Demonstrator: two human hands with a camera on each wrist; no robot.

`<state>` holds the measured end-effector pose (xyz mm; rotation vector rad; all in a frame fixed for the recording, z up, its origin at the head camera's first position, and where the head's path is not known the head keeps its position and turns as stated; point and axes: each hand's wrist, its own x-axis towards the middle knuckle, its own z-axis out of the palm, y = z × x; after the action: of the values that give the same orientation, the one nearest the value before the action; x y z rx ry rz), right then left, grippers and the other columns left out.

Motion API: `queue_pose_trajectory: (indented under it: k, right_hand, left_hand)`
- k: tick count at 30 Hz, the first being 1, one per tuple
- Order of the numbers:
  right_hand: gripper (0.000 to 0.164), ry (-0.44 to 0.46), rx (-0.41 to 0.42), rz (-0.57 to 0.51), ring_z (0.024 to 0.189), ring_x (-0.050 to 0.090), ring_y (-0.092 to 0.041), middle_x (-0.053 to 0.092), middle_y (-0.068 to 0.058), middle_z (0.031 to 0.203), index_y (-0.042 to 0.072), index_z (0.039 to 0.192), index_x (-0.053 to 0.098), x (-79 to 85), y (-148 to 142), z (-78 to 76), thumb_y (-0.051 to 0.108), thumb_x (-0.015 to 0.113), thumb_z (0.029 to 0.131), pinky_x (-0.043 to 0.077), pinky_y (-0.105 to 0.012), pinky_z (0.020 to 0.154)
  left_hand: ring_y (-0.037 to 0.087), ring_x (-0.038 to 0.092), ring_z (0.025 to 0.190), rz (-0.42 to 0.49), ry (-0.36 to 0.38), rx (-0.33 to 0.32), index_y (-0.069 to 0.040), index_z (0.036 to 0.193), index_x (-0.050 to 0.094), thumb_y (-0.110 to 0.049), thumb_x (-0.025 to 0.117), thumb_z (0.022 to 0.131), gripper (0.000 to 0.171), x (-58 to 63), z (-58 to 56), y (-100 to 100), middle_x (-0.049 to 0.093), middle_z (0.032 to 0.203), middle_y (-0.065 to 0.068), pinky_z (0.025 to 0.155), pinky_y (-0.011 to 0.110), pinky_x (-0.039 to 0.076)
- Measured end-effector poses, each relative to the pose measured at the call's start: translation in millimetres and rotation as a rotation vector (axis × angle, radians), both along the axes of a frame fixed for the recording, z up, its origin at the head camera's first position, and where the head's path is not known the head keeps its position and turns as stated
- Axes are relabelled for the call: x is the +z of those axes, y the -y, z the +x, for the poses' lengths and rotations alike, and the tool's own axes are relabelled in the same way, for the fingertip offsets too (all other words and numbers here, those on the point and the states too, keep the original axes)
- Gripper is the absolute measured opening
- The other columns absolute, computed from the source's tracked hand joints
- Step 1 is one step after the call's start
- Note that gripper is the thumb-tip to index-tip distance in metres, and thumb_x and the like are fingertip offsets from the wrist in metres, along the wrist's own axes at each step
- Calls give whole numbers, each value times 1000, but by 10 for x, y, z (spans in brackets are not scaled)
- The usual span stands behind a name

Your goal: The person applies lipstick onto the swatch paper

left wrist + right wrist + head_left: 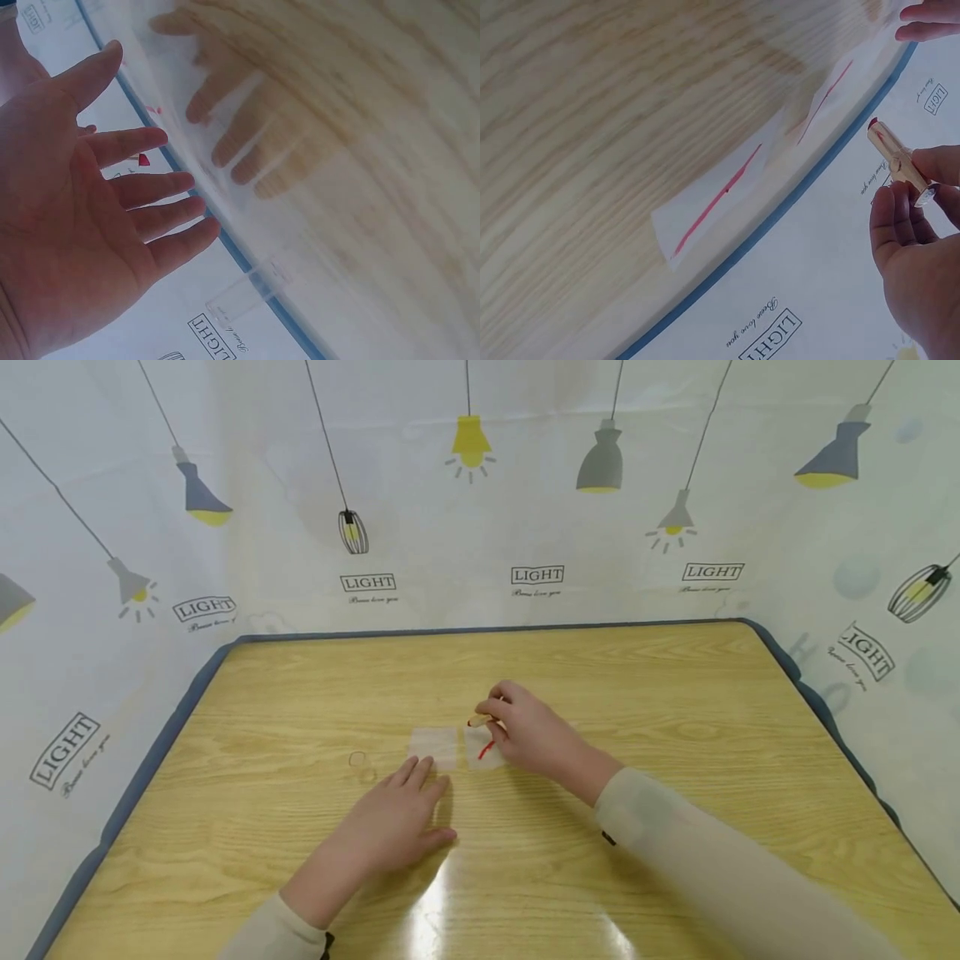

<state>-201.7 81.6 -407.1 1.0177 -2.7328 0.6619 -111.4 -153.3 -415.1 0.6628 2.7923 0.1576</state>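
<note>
My right hand (536, 735) pinches a gold lipstick (891, 150) between thumb and fingers, its red tip bare and pointing away from the palm. Below it lies a small white paper piece (474, 743) bearing a red streak (718, 201). A second pale paper piece (433, 745) lies just left of the first; in the right wrist view it too carries a red line (826, 99). With fingers spread and fairly straight, my left hand (386, 822) reaches to that left piece's near edge. Whether its fingertips press the paper, I cannot tell.
A clear, see-through tube-like piece (247, 291) stands on the glossy wooden table (637, 693), left of the papers. Dark blue edging (487, 629) runs round the tabletop. Behind and beside it hangs a white cloth (450, 527) printed with lamps.
</note>
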Motion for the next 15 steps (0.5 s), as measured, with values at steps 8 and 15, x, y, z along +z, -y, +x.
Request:
queue_pose_trajectory:
  k: [8,15]
  right_hand:
    - [26,72,7,31,103,65,-25,63,-14,127,6,131,72,12,169,-28,7,64,105,61,-37,87]
    - [29,121,69,57,107,64,-23,61,-12,128,7,135,69,-26,420,-15,10,62,107,60,-36,94]
  left_hand:
    - [48,33,159,8,7,-2,-4,156,52,-53,70,101,76,-5,24,78,35,169,28,125,61,38]
    - [47,33,159,13,18,-11,-2,156,52,-52,69,102,76,-22,50,133,35,169,29,126,61,37]
